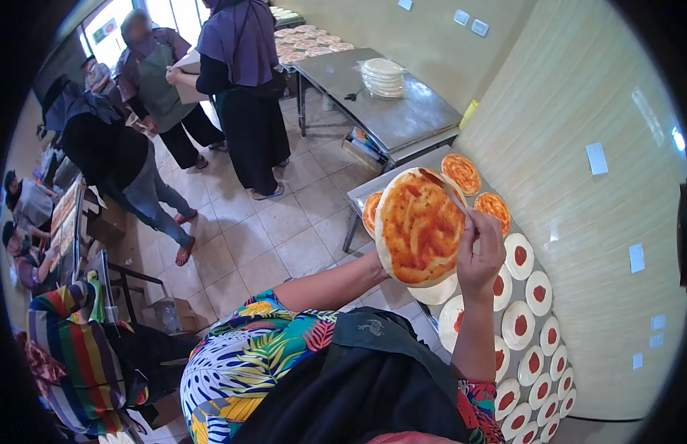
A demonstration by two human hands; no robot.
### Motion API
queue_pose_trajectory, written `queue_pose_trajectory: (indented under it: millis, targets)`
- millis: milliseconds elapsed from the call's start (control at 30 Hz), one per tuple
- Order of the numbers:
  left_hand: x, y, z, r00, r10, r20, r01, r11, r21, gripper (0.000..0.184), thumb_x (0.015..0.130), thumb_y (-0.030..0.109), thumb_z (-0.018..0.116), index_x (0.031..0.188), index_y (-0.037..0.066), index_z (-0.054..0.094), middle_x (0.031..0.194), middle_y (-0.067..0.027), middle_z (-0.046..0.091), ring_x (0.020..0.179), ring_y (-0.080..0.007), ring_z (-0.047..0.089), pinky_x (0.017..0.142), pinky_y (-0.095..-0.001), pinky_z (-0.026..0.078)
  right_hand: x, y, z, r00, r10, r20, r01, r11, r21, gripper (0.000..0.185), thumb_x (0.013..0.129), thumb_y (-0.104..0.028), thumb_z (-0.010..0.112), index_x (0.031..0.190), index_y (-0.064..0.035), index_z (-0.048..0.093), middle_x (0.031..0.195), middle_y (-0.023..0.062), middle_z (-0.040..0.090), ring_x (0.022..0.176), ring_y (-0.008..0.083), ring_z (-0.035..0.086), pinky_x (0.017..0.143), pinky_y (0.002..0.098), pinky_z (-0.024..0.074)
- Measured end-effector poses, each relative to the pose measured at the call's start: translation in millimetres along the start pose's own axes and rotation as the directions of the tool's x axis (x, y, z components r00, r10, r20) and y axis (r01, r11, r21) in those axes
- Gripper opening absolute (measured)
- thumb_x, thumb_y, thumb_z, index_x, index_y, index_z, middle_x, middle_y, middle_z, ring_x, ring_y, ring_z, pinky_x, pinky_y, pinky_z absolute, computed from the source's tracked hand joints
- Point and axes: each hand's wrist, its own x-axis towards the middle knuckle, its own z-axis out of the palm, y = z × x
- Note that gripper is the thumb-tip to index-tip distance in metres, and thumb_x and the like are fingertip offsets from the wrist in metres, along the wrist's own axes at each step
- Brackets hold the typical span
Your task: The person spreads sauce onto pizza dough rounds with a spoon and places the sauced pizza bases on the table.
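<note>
My left hand holds up a round pizza base from beneath; its fingers are hidden under the dough. Orange-red sauce covers most of the base, leaving a pale rim. At the right edge of the base, my right hand is closed on the handle of a thin metal spreader. The blade lies over the sauce near the upper right rim. Below and to the right, several dough rounds, each with a blob of red sauce, cover the table. Sauced bases lie just beyond the held one.
A metal table farther off carries a stack of pale dough rounds. More sauced bases lie on a table behind. Several people stand or work at the left, one person near a box. A wall borders my right side.
</note>
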Motion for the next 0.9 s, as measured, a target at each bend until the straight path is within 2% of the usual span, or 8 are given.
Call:
queue_pose_trajectory:
  millis: [133, 233, 300, 400, 533, 733, 800, 900]
  targets:
    - [-3.7, -2.8, -20.4, 1.0, -0.012, 0.025, 0.012, 1.0, -0.006, 0.056, 0.099, 0.044, 0.048, 0.143, 0.009, 0.043, 0.144, -0.0146, 0.049, 0.125, -0.0282, 0.055, 0.106, -0.0461, 0.046, -2.7, 4.5, 0.6, 0.988, 0.025, 0.15, -0.013, 0.997, -0.079, 0.022, 0.088, 0.005, 0.059, 0.108, -0.0033, 0.064, 0.091, 0.0123, 0.062, 0.072, 0.0226, 0.063, 0.062, 0.0322, 0.0508]
    - [-0.4, -4.6, -23.2, 1.0, -0.013, 0.002, 0.013, 1.0, -0.001, 0.056, 0.099, 0.043, 0.049, 0.142, 0.009, 0.044, 0.143, -0.0151, 0.05, 0.124, -0.0285, 0.056, 0.105, -0.046, 0.047, 1.8, -8.5, -13.4, 0.979, 0.18, 0.091, -0.18, 0.984, -0.012, 0.017, 0.088, 0.003, 0.059, 0.103, -0.002, 0.063, 0.086, 0.0117, 0.062, 0.069, 0.021, 0.062, 0.061, 0.0298, 0.0496]
    - [-4.4, -5.8, -22.4, 1.0, -0.025, -0.006, 0.025, 1.0, 0.014, 0.055, 0.099, 0.043, 0.05, 0.142, 0.008, 0.044, 0.142, -0.0154, 0.05, 0.124, -0.0286, 0.056, 0.104, -0.0459, 0.048, -2.1, -13.0, -25.2, 0.88, 0.431, 0.2, -0.456, 0.885, 0.095, 0.013, 0.087, 0.001, 0.059, 0.099, -0.0027, 0.062, 0.081, 0.0112, 0.062, 0.067, 0.0214, 0.062, 0.061, 0.0306, 0.0492]
    - [-9.1, -7.7, -17.9, 0.999, -0.012, -0.033, 0.011, 1.0, -0.012, 0.049, 0.099, 0.035, 0.052, 0.139, 0.006, 0.046, 0.137, -0.0168, 0.055, 0.119, -0.0286, 0.059, 0.1, -0.0456, 0.051, -3.9, -17.7, -32.1, 0.842, 0.366, 0.396, -0.395, 0.919, -0.01, 0.012, 0.087, -0.002, 0.06, 0.099, -0.004, 0.062, 0.079, 0.0115, 0.062, 0.065, 0.0226, 0.062, 0.061, 0.0322, 0.0489]
    - [-11.4, -11.9, -18.8, 0.995, -0.032, -0.097, 0.029, 0.999, -0.025, 0.051, 0.098, 0.035, 0.053, 0.139, 0.006, 0.045, 0.137, -0.0165, 0.054, 0.119, -0.0283, 0.059, 0.101, -0.045, 0.051, -4.1, 9.2, -5.2, 0.899, 0.383, 0.213, -0.393, 0.919, 0.005, 0.011, 0.089, -0.005, 0.057, 0.099, -0.003, 0.061, 0.085, 0.0145, 0.064, 0.071, 0.0278, 0.063, 0.065, 0.0343, 0.049]
    - [-10.5, -8.3, -38.7, 0.997, 0.044, -0.065, -0.037, 0.994, 0.104, 0.051, 0.1, 0.038, 0.049, 0.142, 0.009, 0.042, 0.141, -0.0131, 0.051, 0.123, -0.0254, 0.056, 0.103, -0.044, 0.049, 6.6, -14.7, -9.5, 0.832, 0.474, 0.29, -0.498, 0.867, 0.01, 0.01, 0.09, -0.005, 0.055, 0.098, -0.0014, 0.061, 0.086, 0.0173, 0.064, 0.078, 0.0319, 0.066, 0.068, 0.037, 0.0506]
    - [-11.8, -6.9, -36.0, 0.998, 0.046, -0.052, -0.039, 0.991, 0.127, 0.053, 0.101, 0.04, 0.048, 0.144, 0.01, 0.04, 0.144, -0.0132, 0.048, 0.126, -0.0254, 0.054, 0.104, -0.0437, 0.048, 11.6, -30.3, -2.0, 0.912, 0.256, 0.321, -0.297, 0.951, 0.084, 0.009, 0.091, -0.001, 0.054, 0.098, 0.0017, 0.06, 0.081, 0.0131, 0.062, 0.072, 0.0187, 0.063, 0.065, 0.0302, 0.0494]
    - [-9.1, -8.4, -15.3, 0.998, 0.04, -0.056, -0.038, 0.999, 0.03, 0.055, 0.101, 0.041, 0.046, 0.146, 0.011, 0.037, 0.145, -0.0133, 0.047, 0.128, -0.0252, 0.052, 0.104, -0.0432, 0.048, 25.0, -22.0, 9.1, 0.925, 0.265, 0.272, -0.283, 0.959, 0.027, 0.01, 0.089, -0.001, 0.055, 0.098, 0.0018, 0.06, 0.081, 0.0149, 0.062, 0.073, 0.0199, 0.065, 0.065, 0.0306, 0.0496]
